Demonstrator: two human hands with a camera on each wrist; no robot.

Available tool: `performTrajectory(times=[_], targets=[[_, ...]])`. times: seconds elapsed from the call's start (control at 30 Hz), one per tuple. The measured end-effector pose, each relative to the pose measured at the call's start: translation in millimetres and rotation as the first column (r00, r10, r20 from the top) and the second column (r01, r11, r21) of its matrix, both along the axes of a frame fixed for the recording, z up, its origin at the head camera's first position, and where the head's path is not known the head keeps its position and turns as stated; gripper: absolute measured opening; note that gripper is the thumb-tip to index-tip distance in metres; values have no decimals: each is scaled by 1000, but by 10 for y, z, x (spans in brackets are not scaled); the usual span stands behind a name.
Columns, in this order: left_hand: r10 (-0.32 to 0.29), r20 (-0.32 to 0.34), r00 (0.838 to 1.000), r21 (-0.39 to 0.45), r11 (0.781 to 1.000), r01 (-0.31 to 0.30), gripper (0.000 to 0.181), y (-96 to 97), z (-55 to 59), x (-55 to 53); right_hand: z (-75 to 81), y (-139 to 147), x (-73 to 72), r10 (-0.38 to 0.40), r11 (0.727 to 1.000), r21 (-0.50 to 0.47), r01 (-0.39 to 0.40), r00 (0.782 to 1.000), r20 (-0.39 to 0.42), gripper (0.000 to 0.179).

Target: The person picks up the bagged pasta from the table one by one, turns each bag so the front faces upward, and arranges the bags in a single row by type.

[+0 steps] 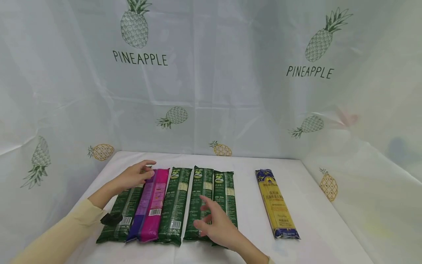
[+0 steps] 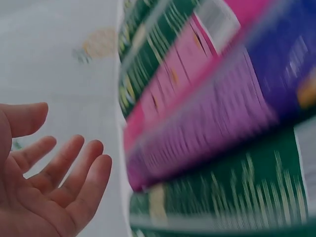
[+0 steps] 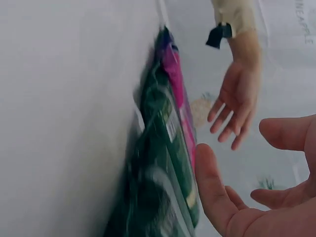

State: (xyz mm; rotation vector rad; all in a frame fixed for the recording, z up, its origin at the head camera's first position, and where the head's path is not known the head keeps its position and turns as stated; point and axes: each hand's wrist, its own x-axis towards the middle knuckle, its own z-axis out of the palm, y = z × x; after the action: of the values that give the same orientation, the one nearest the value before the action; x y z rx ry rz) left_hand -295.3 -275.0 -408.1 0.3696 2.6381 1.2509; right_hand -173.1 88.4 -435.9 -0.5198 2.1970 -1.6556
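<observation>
The pink-and-purple packet [image 1: 153, 209] lies flat in the left half of the white tabletop [image 1: 248, 209], second in a row of five. Its long axis runs from the near side toward the far edge, with the far end leaning to the right. The barcode and a dark blue patch are at its near end. A green packet [image 1: 120, 216] lies on its left, nearer the tabletop's left edge; a second green packet [image 1: 174, 205] lies just beside it on the right. Two more green packets, a third [image 1: 199, 187] and a fourth [image 1: 227, 189], follow, pointing nearly straight at the far edge.

The left hand [image 1: 136, 174] hangs above the far ends of the first two packets, fingers loosely bent, thumb well apart, holding nothing. The right hand [image 1: 215, 225] is over the third and fourth green packets, thumb and fingers spread, nothing gripped; whether a fingertip touches I cannot tell. Nearer the right edge, a yellow packet [image 1: 278, 203] leans its far end leftward.
</observation>
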Motion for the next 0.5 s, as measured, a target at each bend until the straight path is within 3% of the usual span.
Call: performTrajectory(times=[0.2, 0.37, 0.5], targets=[[26, 20, 999, -18, 1000, -26, 64, -233, -152, -119, -54, -477, -99, 16, 999, -42, -13, 998, 68, 81], [23, 69, 997, 14, 1000, -24, 63, -304, -320, -234, -100, -774, -174, 10, 996, -85, 1, 993, 121, 84], [31, 74, 997, 2, 1000, -31, 64, -333, -417, -282, -128, -979, -200, 25, 997, -71, -17, 993, 116, 86]])
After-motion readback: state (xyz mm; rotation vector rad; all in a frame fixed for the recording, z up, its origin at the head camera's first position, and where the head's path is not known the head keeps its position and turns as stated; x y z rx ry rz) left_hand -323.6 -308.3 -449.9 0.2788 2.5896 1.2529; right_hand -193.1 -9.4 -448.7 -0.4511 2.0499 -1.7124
